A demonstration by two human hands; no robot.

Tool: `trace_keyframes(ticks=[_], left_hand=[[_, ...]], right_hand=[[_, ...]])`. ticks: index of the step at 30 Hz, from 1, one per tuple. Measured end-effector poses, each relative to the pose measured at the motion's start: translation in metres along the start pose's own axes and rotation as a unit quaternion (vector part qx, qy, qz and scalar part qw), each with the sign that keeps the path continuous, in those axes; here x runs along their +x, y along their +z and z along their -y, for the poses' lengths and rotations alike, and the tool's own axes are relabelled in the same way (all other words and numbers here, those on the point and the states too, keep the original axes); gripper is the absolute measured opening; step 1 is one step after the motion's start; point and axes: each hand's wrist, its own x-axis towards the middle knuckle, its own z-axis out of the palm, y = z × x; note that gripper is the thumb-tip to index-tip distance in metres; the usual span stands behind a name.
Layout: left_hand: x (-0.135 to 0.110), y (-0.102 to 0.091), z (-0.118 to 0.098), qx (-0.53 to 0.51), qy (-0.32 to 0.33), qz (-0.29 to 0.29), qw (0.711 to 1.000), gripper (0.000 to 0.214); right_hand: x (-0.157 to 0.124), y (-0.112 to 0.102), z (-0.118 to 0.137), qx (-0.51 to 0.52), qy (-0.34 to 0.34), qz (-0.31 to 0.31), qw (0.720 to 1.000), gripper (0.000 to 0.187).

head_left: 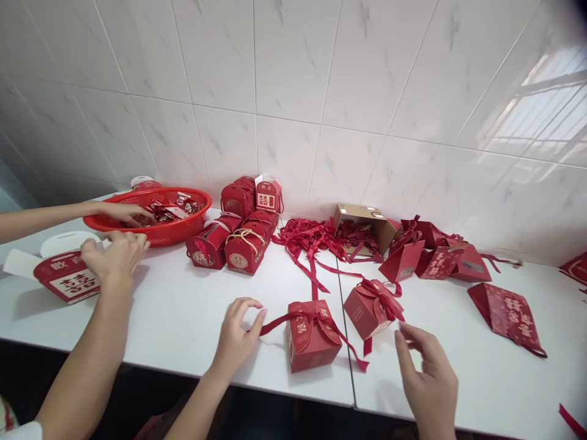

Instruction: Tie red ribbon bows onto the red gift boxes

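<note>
My left hand (238, 335) is beside a red gift box (314, 348), its thumb and curved fingers apart at the end of a red ribbon (282, 320). That ribbon is tied across the box's top, and its other tail lies loose to the right. On the right, my right hand (426, 373) is open with nothing in it, close to a second red box (369, 311) that has a ribbon bow on top.
At left, a co-worker's hands (117, 256) are at an open red box (68, 281) and in a red basket (169, 233) of wrapped sweets. Several closed boxes (245, 247), a ribbon pile (307, 235), a cardboard box (362, 214) and triangular red boxes (440, 261) line the back.
</note>
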Motion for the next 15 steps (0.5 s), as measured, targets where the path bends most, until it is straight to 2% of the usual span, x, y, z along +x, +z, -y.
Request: trace_keyframes(ticks=[3,5,7,10,15], left_hand=[[0.001,0.011,-0.036,-0.095,-0.006,0.076,0.993,0.013],[0.001,0.019,-0.051,-0.139,-0.008,0.115,0.984,0.013],[0.001,0.024,-0.059,-0.156,0.002,0.142,0.977,0.015],[0.003,0.026,-0.059,-0.151,0.017,0.176,0.972,0.016],[0.008,0.019,-0.052,-0.134,0.007,0.242,0.961,0.024]], right_hand=[[0.007,0.022,0.017,0.073,-0.05,0.156,0.984,0.023],[0.009,0.038,0.024,0.089,-0.04,0.247,0.964,0.027],[0.009,0.051,0.028,0.114,-0.019,0.306,0.945,0.029],[0.003,0.062,0.031,0.14,0.011,0.33,0.933,0.028],[-0.003,0.066,0.023,0.171,0.062,0.274,0.944,0.026]])
